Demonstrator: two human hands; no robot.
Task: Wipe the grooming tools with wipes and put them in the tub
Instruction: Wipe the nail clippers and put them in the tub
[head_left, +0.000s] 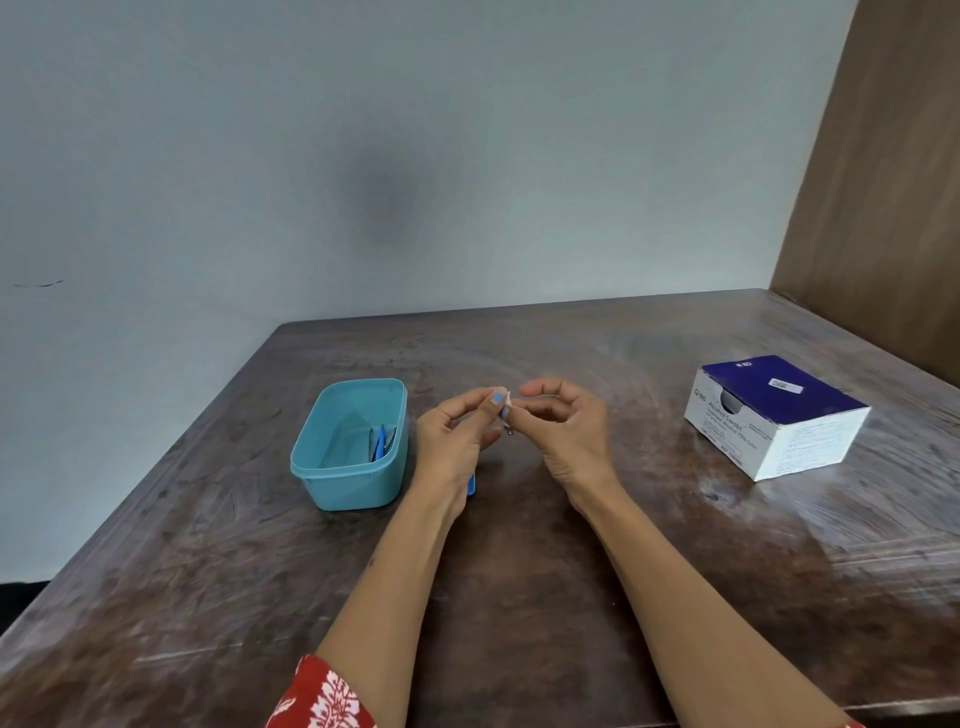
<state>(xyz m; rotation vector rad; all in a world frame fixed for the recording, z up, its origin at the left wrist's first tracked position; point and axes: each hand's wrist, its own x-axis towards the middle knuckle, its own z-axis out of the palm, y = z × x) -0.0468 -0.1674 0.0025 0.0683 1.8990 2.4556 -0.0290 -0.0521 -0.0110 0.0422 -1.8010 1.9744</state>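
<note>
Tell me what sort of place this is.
Probably a plain room at home, though I can't be sure: a worn dark wooden table pushed against a bare pale wall, with only a teal tub and a box of alcohol swabs on it.

A dark brown wooden bench (519, 571) with a worn, streaked sheen extends beneath and beyond the fingers. Behind them rises a plain pale grey-blue wall (363, 156) bearing a soft shadow. A brown wooden panel (883, 182) stands at far right.
</note>
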